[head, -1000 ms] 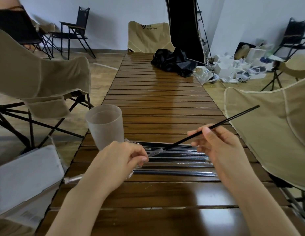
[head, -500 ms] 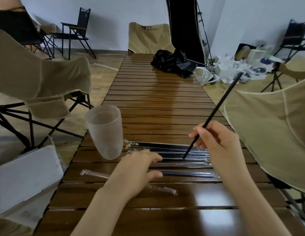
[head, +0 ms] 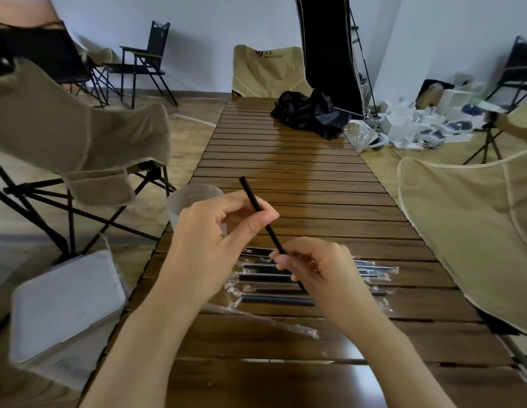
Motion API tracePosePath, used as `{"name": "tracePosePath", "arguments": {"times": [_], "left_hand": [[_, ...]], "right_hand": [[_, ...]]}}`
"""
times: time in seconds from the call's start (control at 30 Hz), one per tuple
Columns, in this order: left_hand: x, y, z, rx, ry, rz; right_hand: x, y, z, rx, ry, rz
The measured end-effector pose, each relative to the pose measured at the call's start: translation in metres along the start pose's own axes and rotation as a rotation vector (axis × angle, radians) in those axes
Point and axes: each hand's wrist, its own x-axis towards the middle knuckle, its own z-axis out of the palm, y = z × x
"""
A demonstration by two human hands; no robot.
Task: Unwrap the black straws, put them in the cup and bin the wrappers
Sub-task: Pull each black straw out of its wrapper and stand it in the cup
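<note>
You hold one bare black straw (head: pixel 258 209) tilted over the slatted wooden table (head: pixel 300 184), its upper end leaning away to the left. Behind it stands the frosted cup (head: pixel 182 201), upright near the table's left edge and partly hidden. Beneath, a row of wrapped black straws (head: pixel 271 300) lies crosswise on the slats in clear sleeves. One empty clear wrapper (head: pixel 271 320) lies flat just nearer you.

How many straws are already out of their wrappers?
1: the bare black straw, held by the left hand and right hand. The cup's inside is partly hidden.
</note>
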Motion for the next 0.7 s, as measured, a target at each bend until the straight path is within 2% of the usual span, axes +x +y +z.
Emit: {"name": "tracePosePath", "arguments": {"times": [0.2,0.4,0.57,0.7], "left_hand": [[-0.001,-0.003,-0.03,-0.014,0.112,-0.007],[-0.003,-0.015,-0.054,-0.012,0.23,-0.092],[-0.002,-0.018,-0.066,-0.108,0.432,-0.09],[-0.004,-0.023,-0.085,-0.02,0.628,-0.039]], "right_hand": [[0.002,0.007,0.005,-0.124,-0.019,0.009],[0.001,0.02,-0.008,-0.23,0.018,0.055],[0.006,0.024,-0.007,-0.206,0.204,0.049],[0.012,0.018,0.003,-0.164,0.238,0.066]]}}
